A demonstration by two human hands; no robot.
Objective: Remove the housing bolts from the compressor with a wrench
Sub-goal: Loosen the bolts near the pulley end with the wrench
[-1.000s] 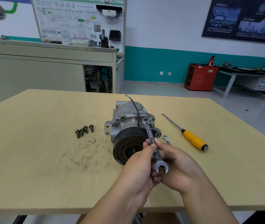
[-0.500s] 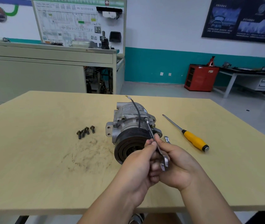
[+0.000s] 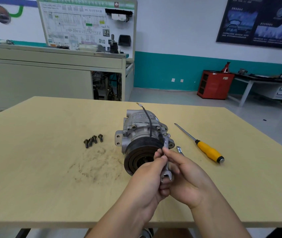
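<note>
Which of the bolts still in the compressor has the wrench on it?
The rightmost bolt, beside the mounting ear: the wrench has its ring end on it; the others stand bare.

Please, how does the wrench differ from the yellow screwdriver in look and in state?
The wrench is bare metal all over; the screwdriver has a yellow handle with a black end. The wrench is held by the left hand and the right hand, its far end at the compressor; the screwdriver lies untouched on the table. Both are slim metal-shafted tools.
</note>
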